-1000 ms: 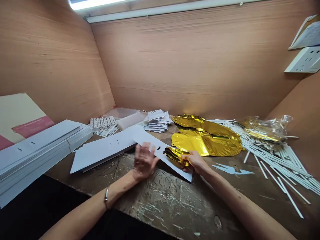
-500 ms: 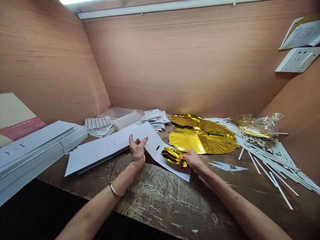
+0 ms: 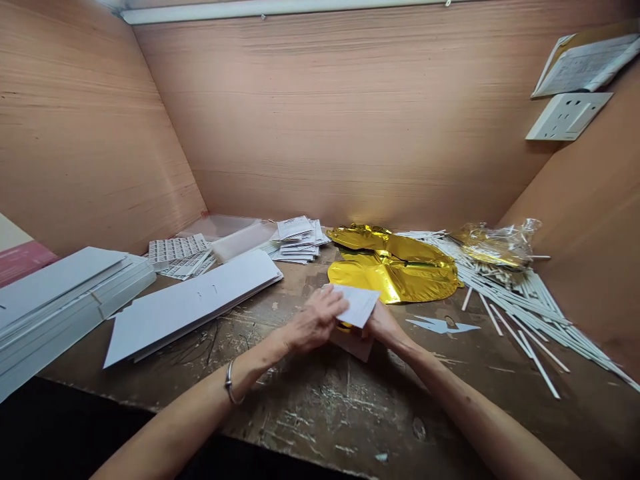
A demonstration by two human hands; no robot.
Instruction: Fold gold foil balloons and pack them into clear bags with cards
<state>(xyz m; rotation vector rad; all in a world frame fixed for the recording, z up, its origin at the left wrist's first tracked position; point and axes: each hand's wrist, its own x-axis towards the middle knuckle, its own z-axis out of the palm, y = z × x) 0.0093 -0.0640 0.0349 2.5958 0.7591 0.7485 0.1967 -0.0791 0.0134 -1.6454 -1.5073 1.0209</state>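
My left hand [image 3: 316,323] and my right hand [image 3: 384,325] meet at the middle of the worn table [image 3: 320,407]. Between them is a white card [image 3: 359,305], folded over a small folded gold foil piece that is almost hidden; only a sliver of gold shows under the card. Left fingers press down on the card's folded top. Right fingers grip the card's right side from beneath. Just behind lies a flat gold foil balloon [image 3: 395,267].
A stack of long white cards [image 3: 190,303] lies to the left, with thicker white stacks [image 3: 60,300] further left. Label sheets [image 3: 175,252], small leaflets [image 3: 297,240], a plastic bag [image 3: 495,243] and many white sticks [image 3: 525,300] sit at the back and right. Wooden walls enclose the table.
The long white card was flat under the gold piece. My left hand has folded it over the gold piece, which is now nearly covered. The view has shifted left.
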